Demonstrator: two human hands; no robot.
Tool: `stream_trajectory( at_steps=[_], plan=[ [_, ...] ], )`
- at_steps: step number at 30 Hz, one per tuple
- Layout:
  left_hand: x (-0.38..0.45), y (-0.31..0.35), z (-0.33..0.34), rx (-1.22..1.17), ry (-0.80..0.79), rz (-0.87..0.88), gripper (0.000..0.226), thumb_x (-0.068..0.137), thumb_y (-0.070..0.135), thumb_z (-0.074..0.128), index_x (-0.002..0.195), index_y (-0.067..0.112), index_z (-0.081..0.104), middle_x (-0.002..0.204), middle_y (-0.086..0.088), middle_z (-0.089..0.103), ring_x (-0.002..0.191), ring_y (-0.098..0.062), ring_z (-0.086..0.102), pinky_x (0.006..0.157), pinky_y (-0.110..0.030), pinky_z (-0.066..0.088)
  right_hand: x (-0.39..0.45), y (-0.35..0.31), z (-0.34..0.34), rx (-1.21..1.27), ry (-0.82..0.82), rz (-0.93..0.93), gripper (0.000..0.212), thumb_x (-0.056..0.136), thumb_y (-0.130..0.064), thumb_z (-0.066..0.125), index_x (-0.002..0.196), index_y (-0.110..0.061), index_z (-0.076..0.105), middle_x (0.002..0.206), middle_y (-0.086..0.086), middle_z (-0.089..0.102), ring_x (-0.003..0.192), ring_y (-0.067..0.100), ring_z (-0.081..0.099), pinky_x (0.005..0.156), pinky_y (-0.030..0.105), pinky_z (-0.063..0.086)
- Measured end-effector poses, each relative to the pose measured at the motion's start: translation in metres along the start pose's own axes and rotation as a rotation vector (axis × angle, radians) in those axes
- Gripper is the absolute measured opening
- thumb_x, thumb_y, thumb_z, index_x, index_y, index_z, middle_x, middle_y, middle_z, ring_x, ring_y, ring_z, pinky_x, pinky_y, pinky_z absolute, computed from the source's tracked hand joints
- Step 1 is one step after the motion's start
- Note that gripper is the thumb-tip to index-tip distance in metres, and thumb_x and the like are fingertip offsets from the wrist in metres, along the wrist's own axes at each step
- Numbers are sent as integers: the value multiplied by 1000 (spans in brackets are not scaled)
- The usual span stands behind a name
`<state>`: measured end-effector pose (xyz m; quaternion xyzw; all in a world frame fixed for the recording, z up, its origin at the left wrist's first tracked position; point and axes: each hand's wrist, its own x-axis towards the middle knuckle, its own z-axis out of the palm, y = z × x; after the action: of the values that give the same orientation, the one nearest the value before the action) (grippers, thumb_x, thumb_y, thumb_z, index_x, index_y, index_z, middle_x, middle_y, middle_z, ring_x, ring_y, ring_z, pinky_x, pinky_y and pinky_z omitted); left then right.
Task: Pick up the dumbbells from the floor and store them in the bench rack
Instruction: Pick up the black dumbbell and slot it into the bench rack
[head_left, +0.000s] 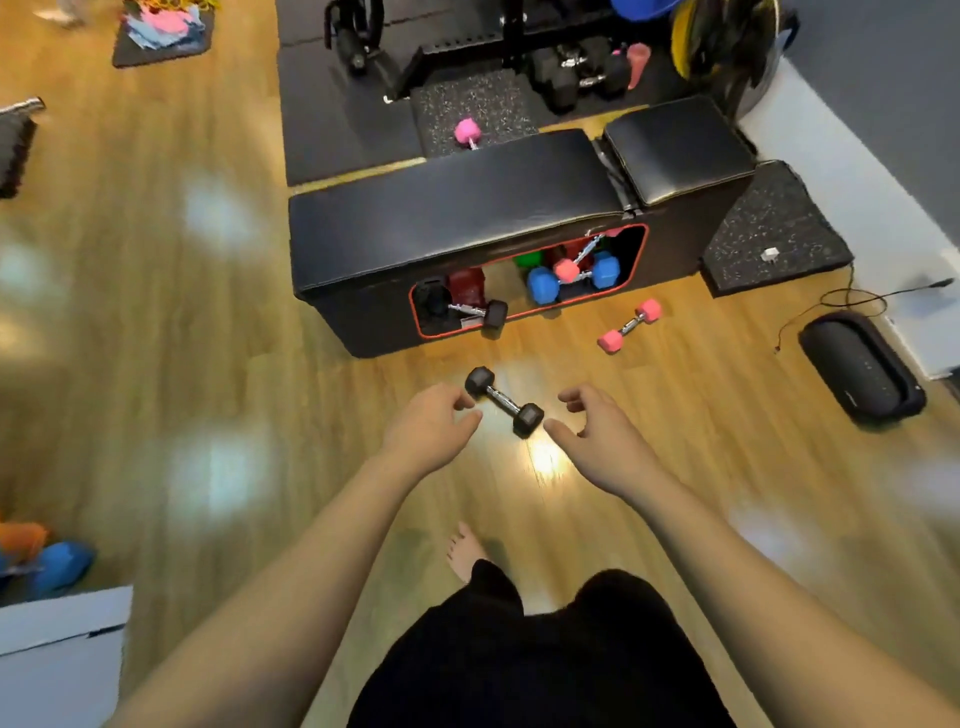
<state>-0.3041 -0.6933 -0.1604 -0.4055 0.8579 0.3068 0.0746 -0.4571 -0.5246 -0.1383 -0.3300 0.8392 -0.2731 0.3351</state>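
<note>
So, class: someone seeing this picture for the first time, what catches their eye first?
Two bare hands, left hand and right hand, reach open toward a black dumbbell on the wooden floor. Behind it, the black bench shows blue dumbbells in its red-rimmed opening; a pink dumbbell lies on the floor nearby.

Lighting and picture quality: a bright, evenly lit indoor scene with motion blur toward the edges.

Overhead light was reflected as pale patches across the glossy wooden floor (156, 338), with one strong warm glare spot seen just below the black dumbbell (504, 401). Soft, short shadows were cast under the bench (467, 208) and the pink dumbbell (629, 326). The centre was rendered fairly sharp; the left side, the corners and the forearms were smeared. Straight lines were bent by wide-angle distortion near the borders. The storage opening (530, 283) was shown dim.
</note>
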Motion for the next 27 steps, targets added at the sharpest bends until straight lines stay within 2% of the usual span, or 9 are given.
stream_trajectory(
  at_steps=[4,8,14,19,21,23,25,27],
  plan=[
    [51,-16,-9,43,-67,53,24,92,42,55,105,24,64,111,5,64,101,-17,59,76,-27,39,34,-8,16,47,66,73,34,92,-36,61,120,-20,52,106,-5,55,88,12,52,73,25,34],
    [101,-18,-9,55,-123,82,16,93,39,57,101,26,63,100,10,59,98,-16,59,76,-27,40,74,-5,30,98,98,140,32,90,-32,64,117,-17,54,105,-3,57,96,15,54,75,27,35],
    [171,-15,-1,95,-195,87,14,90,37,57,100,30,63,99,8,65,93,-19,61,78,-34,52,147,5,54,182,121,238,25,88,-28,66,110,-17,58,97,1,61,86,18,57,63,25,39],
    [227,-30,24,-41,-166,2,1,90,32,60,91,32,60,88,12,62,83,-14,59,68,-28,44,214,22,82,426,135,416,11,87,-21,66,96,-17,60,81,-4,60,66,14,55,57,25,43],
    [251,-41,45,-112,-175,-29,2,91,29,60,90,28,61,82,10,62,78,-14,58,67,-26,41,239,37,99,576,162,522,6,86,-20,66,89,-17,63,80,2,64,66,20,58,63,33,49],
    [274,-52,70,-185,-215,-102,6,91,23,60,90,20,65,74,7,59,72,-14,56,65,-25,39,261,54,119,734,179,645,5,89,-16,61,89,-12,65,85,10,66,64,22,58,60,35,51],
    [296,-67,101,-224,-263,-173,10,90,19,59,89,15,68,70,5,57,72,-17,56,65,-25,41,281,71,141,879,199,758,9,93,-11,58,89,-10,65,86,11,64,60,21,54,51,30,51],
    [327,-88,140,-197,-303,-193,14,89,21,57,86,16,69,77,-1,65,78,-23,62,69,-29,49,309,95,172,982,252,831,9,95,-9,57,89,-10,65,86,12,64,58,20,53,49,28,51]
  ],
)
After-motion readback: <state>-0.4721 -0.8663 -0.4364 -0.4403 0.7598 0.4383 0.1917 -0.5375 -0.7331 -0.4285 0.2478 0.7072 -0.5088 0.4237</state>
